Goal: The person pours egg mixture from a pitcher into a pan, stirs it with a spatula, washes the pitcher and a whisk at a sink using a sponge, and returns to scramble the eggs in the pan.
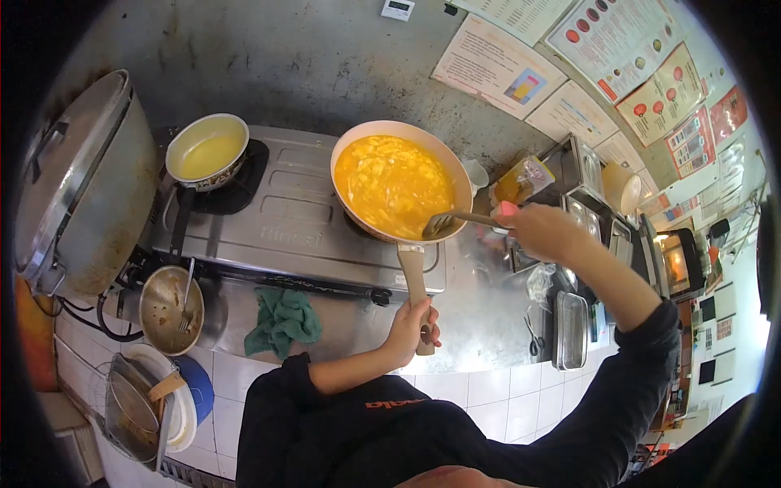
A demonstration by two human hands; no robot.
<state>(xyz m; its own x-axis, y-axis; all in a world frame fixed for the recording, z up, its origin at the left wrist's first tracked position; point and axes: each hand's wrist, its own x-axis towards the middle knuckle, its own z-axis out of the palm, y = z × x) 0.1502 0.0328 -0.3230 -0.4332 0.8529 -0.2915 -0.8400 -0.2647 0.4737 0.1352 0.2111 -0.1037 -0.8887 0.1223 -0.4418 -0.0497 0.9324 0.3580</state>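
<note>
A cream-coloured frying pan (460,175) stands on the right side of the gas stove (289,191). Partly set yellow beaten egg (392,180) fills it, with paler curds across the surface. My left hand (409,333) is closed around the lower end of the pan's light handle (414,276). In my right hand (541,233) I grip a slotted spatula (439,224) with a reddish handle end. Its head dips into the egg near the pan's right front edge.
A small pot (236,130) with yellowish liquid sits on the left burner, beside a large lidded pot (110,195). In front are a bowl (150,302) with a fork and a green cloth (282,321). Scissors (533,333) and a metal tray (570,325) lie right.
</note>
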